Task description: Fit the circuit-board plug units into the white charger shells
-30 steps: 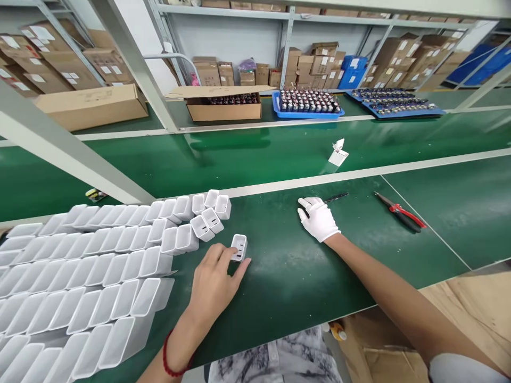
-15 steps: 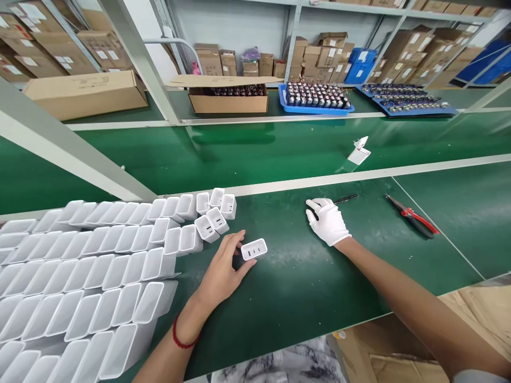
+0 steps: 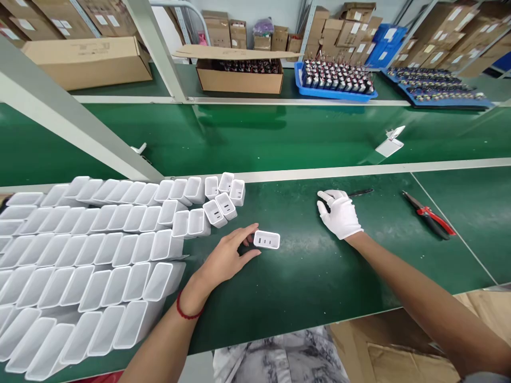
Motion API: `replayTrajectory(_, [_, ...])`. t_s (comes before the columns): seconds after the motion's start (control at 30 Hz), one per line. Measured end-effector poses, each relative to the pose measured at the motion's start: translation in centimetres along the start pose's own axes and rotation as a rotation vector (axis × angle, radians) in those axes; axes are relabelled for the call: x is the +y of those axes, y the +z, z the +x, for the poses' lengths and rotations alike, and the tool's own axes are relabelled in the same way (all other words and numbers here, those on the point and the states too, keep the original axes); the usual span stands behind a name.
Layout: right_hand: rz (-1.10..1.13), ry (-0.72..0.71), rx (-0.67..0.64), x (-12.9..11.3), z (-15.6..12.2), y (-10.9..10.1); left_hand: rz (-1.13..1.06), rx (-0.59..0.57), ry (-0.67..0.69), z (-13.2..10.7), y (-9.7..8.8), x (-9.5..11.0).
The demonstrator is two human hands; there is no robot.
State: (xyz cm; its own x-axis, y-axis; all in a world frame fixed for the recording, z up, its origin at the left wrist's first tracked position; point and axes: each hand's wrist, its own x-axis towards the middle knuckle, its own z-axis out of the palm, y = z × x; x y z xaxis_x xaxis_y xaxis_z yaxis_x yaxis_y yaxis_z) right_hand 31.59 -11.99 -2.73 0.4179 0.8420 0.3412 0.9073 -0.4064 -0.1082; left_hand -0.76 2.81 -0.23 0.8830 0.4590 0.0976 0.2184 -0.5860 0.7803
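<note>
A white open-topped charger housing (image 3: 266, 240) with several port slots stands on the green bench. My bare left hand (image 3: 229, 254) lies just left of it, thumb and fingers apart around its near end without gripping it; whether a fingertip touches it I cannot tell. My right hand (image 3: 339, 213), in a white glove, rests on the bench with loosely bent fingers and a gap between thumb and forefinger. Behind that glove lies a thin black tool (image 3: 362, 192), partly hidden. More small slotted housings (image 3: 214, 214) stand beyond my left hand.
Rows of white open housings (image 3: 131, 282) cover the bench's left side. Red-and-black pliers (image 3: 429, 215) lie at the right. A white folded part (image 3: 390, 142) sits on the green strip behind. On the shelf are a carton (image 3: 239, 80), a blue tray (image 3: 339, 93) and a blue board (image 3: 443, 96).
The view has shifted, so the bench sits higher. My left hand has drawn back slightly from the housing, which now stands straighter. My right hand keeps its place by the black tool.
</note>
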Motion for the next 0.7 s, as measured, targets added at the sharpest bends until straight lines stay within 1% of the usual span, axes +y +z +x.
replayTrajectory(0.23, [-0.003,0.02,-0.023,-0.17,0.03,-0.22,0.062,0.01,0.058,0.3,0.02,0.73])
replayTrajectory(0.33, [0.001,0.022,-0.016,-0.18,-0.01,-0.28,0.035,0.016,0.012,0.27,0.01,0.76])
replayTrajectory(0.47, [-0.007,0.025,-0.019,-0.21,-0.03,-0.27,-0.155,0.075,-0.105,0.22,0.18,0.61])
replayTrajectory(0.53, [-0.015,0.029,-0.017,-0.2,-0.03,-0.23,-0.241,0.075,-0.147,0.25,0.25,0.64])
replayTrajectory(0.6, [-0.02,0.026,-0.011,-0.16,-0.04,-0.18,-0.261,0.075,-0.151,0.32,0.23,0.77])
replayTrajectory(0.7, [-0.025,0.014,-0.002,-0.06,-0.08,-0.14,-0.172,0.073,-0.09,0.4,0.06,0.92])
